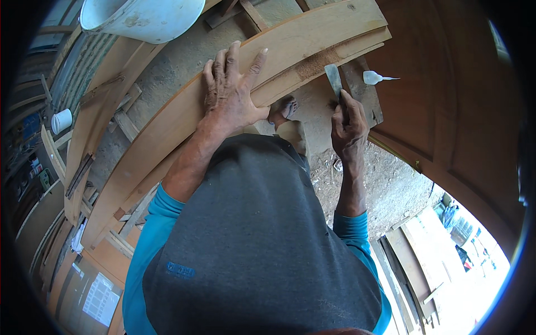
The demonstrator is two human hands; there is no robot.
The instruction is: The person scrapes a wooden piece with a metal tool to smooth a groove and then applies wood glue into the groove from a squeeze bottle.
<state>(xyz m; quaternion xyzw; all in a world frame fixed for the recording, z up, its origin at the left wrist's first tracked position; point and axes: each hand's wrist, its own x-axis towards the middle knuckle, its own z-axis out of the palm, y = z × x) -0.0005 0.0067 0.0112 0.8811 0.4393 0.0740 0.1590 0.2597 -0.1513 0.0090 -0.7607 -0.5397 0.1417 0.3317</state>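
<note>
Your left hand (231, 92) lies flat on the long curved pale wooden board (223, 106), fingers spread wide and pressing down on its top face; it grips nothing, it only steadies the piece. Your right hand (349, 125) is closed around the handle of a flat metal chisel (334, 79), whose blade points up and away from you and meets the board's near edge just beside a rough, sawdust-coloured patch (315, 64).

The board runs in an arc from lower left to upper right, lying across other timber above the sandy floor (385, 184), with your bare foot (285, 109) showing just under its edge. A large brown panelled wooden door (446, 100) lies to the right, touching or nearly touching the board's end.

Judging by the surface, the work is partly along: the rough patch looks like freshly cut or filled wood, so some trimming at that spot seems done, while the edge on both sides of it appears smooth and untouched. I cannot tell how deep the cut goes. A small white squeeze tube (375, 77) lies on a dark board just beyond the chisel, and a white plastic bucket (145, 17) sits at the top left.
</note>
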